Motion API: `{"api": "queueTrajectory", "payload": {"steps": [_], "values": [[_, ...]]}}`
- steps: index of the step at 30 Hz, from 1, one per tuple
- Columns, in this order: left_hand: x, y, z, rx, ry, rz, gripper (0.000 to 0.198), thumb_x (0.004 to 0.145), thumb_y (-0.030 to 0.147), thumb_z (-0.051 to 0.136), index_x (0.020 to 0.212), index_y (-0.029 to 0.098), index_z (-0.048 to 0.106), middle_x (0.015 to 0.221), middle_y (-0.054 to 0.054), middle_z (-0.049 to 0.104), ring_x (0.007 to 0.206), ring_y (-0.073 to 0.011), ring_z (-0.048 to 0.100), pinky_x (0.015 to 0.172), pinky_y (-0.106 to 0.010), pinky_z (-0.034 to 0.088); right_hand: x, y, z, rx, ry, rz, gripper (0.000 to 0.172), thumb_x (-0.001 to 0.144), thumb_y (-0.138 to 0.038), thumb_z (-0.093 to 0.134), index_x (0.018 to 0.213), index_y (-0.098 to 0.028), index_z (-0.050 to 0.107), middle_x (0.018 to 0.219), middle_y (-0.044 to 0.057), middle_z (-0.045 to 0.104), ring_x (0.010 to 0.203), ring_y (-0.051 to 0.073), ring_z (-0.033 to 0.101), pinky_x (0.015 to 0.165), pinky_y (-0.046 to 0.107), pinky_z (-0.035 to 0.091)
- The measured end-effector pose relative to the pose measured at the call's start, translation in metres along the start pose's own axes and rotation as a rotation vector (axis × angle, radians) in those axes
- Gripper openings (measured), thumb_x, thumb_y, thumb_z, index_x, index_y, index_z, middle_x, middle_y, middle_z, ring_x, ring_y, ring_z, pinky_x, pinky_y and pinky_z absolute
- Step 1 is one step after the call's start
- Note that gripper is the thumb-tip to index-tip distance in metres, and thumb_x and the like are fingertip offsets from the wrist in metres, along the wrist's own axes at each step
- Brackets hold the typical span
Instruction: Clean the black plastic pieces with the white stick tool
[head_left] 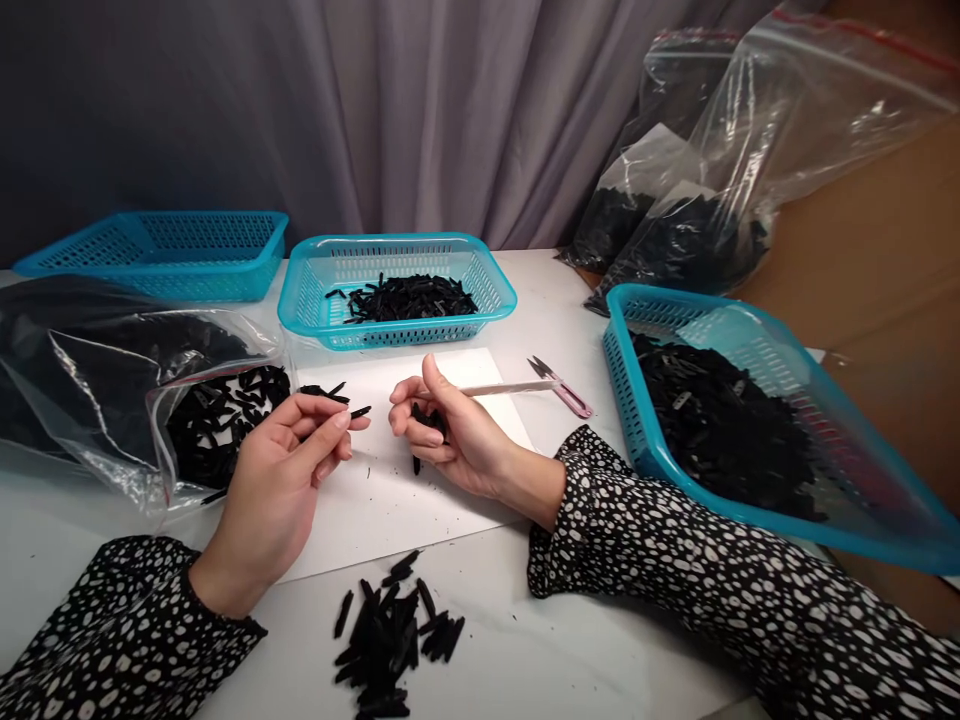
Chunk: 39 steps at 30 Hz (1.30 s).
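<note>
My left hand [281, 480] pinches a small black strip-like piece [361, 411] between thumb and fingertips, over a white paper sheet [457, 515]. Facing it, my right hand [469, 435] is curled around several small black pieces [429, 418], its thumb raised. A thin pale stick-like tool [517, 387] sticks out behind that thumb; its other end is hidden by the hand. Close by on the right lie thread snips [566, 390] with pink handles. A loose pile of black pieces [390, 640] rests on the table in front of the paper.
Beside my left hand, a clear plastic bag [97, 370] spills black pieces. Blue baskets stand around: a back left basket [225, 285], a middle basket [390, 338] with black pieces, and a fuller right basket [630, 390]. Zip bags [697, 240] lean at back right, near a grey curtain [390, 110].
</note>
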<state>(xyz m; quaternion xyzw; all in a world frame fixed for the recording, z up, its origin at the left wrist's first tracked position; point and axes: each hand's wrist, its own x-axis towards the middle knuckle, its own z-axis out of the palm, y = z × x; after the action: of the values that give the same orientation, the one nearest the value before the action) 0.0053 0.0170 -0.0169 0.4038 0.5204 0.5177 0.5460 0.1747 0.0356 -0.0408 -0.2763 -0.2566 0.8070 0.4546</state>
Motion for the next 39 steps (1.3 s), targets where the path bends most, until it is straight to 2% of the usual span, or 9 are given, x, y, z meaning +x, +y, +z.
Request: {"api": "queueTrajectory", "payload": {"steps": [6, 12, 15, 20, 23, 27, 32, 39], "values": [[-0.002, 0.000, 0.000, 0.014, -0.019, 0.015, 0.023, 0.063, 0.028, 0.090, 0.074, 0.020, 0.071, 0.056, 0.002, 0.061, 0.068, -0.0137, 0.060, 0.052, -0.017, 0.040, 0.000, -0.002, 0.001, 0.037, -0.009, 0.014, 0.053, 0.087, -0.068, 0.062, 0.081, -0.016, 0.059, 0.060, -0.002, 0.060, 0.043, 0.005, 0.021, 0.037, 0.018, 0.008], [-0.001, 0.000, -0.001, 0.015, -0.023, 0.029, 0.020, 0.065, 0.027, 0.089, 0.074, 0.022, 0.072, 0.058, 0.003, 0.061, 0.064, -0.0130, 0.056, 0.064, -0.022, 0.050, -0.001, -0.002, 0.000, 0.011, -0.059, 0.004, 0.056, 0.088, -0.073, 0.055, 0.081, -0.018, 0.058, 0.063, -0.001, 0.061, 0.043, 0.006, 0.021, 0.037, 0.019, 0.007], [-0.002, 0.000, -0.001, 0.028, -0.033, 0.054, 0.017, 0.067, 0.027, 0.088, 0.075, 0.023, 0.073, 0.058, 0.003, 0.061, 0.062, -0.0119, 0.055, 0.066, -0.021, 0.051, -0.002, -0.002, -0.001, -0.016, -0.133, -0.019, 0.057, 0.089, -0.075, 0.052, 0.083, -0.018, 0.057, 0.063, -0.002, 0.062, 0.043, 0.006, 0.020, 0.038, 0.020, 0.007], [-0.004, 0.001, -0.001, 0.051, -0.044, 0.097, 0.012, 0.071, 0.024, 0.084, 0.075, 0.022, 0.073, 0.060, 0.003, 0.061, 0.062, -0.0107, 0.056, 0.058, -0.018, 0.046, -0.004, -0.002, 0.000, -0.057, -0.201, -0.010, 0.055, 0.090, -0.073, 0.051, 0.082, -0.019, 0.056, 0.063, -0.002, 0.063, 0.042, 0.006, 0.019, 0.039, 0.021, 0.007], [-0.005, -0.001, -0.002, 0.079, -0.045, 0.140, 0.011, 0.072, 0.022, 0.083, 0.075, 0.022, 0.072, 0.062, 0.003, 0.062, 0.061, -0.0104, 0.055, 0.060, -0.019, 0.047, -0.007, -0.001, 0.003, -0.108, -0.183, -0.037, 0.048, 0.086, -0.066, 0.064, 0.081, -0.019, 0.054, 0.064, -0.003, 0.062, 0.043, 0.005, 0.022, 0.041, 0.021, 0.011], [-0.007, -0.004, -0.004, 0.144, -0.058, 0.184, 0.010, 0.074, 0.022, 0.082, 0.076, 0.022, 0.072, 0.067, 0.003, 0.064, 0.063, -0.0115, 0.058, 0.061, -0.021, 0.048, -0.009, 0.003, 0.007, -0.202, -0.098, -0.083, 0.043, 0.073, -0.050, 0.084, 0.077, -0.019, 0.054, 0.064, -0.005, 0.062, 0.044, 0.004, 0.026, 0.043, 0.021, 0.015], [-0.008, -0.005, -0.003, 0.137, -0.084, 0.154, 0.012, 0.073, 0.026, 0.083, 0.077, 0.021, 0.072, 0.070, 0.002, 0.065, 0.062, -0.0122, 0.059, 0.059, -0.023, 0.048, -0.009, 0.007, 0.007, -0.231, -0.046, -0.106, 0.037, 0.074, -0.046, 0.083, 0.075, -0.016, 0.061, 0.063, -0.004, 0.061, 0.044, 0.004, 0.026, 0.043, 0.023, 0.014], [-0.011, -0.001, 0.001, 0.072, -0.117, 0.074, 0.014, 0.072, 0.026, 0.082, 0.080, 0.019, 0.072, 0.065, 0.000, 0.065, 0.061, -0.0127, 0.058, 0.050, -0.020, 0.041, -0.008, 0.007, 0.006, -0.235, -0.009, -0.119, 0.041, 0.071, -0.048, 0.084, 0.069, -0.016, 0.059, 0.061, -0.003, 0.061, 0.043, 0.003, 0.026, 0.043, 0.022, 0.014]]}}
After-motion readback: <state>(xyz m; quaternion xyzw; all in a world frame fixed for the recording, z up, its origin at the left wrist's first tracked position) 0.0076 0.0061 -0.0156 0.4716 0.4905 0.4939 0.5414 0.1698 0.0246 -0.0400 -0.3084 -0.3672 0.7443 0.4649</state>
